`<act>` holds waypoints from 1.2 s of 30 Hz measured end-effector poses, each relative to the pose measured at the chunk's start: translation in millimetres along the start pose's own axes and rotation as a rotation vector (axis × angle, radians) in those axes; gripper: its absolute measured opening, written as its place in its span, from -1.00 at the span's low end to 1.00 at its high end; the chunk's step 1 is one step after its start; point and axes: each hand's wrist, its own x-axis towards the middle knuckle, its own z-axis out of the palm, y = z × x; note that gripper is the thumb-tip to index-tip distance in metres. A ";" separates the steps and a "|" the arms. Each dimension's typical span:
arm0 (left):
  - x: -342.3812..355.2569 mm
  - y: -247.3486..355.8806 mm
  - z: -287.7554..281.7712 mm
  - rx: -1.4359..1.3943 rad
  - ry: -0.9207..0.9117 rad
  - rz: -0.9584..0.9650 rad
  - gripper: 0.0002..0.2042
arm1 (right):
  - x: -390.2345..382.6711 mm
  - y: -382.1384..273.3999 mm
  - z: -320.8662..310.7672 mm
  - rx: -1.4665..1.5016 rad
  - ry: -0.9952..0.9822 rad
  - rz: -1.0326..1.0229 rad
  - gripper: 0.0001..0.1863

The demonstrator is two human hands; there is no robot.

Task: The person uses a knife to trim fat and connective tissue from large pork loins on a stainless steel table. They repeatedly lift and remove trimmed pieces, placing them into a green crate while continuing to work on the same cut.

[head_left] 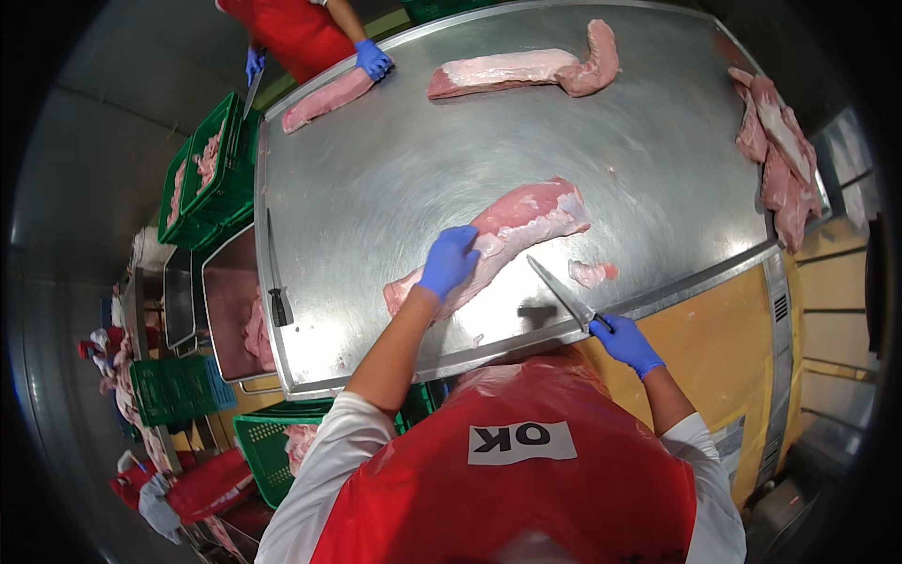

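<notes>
Honestly, looks part-trimmed: pork loin [526,209] sits under the closed-up fingers of the left hand [451,258], whitish fat [512,246] left on; right hand [628,345] has fingers wrapped round the knife [562,292], scrap [590,274] just beyond them

1. The meat [517,228] is one long, thick piece, pink and lean along its far side, whitish with fat along its near side. It lies slantwise on the table [376,155], its right end farther from the person, under the left hand [451,260].
2. The knife [564,293] has a narrow, straight blade and a dark handle (mostly hidden in the right hand [628,345]). Its tip points away and leftward, just beside the meat's near edge.
</notes>
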 end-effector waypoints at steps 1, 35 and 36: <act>10.6 7.0 6.4 0.079 -0.077 0.008 -0.62 | -2.9 5.7 -0.2 0.048 0.056 -0.005 -0.52; 137.3 9.8 -37.2 0.304 -0.882 0.008 -0.63 | 163.2 -97.5 78.0 0.055 -0.232 -0.168 -0.47; 136.1 8.2 -36.4 0.292 -0.862 0.025 -0.61 | 168.5 -101.9 79.4 0.064 -0.247 -0.115 -0.46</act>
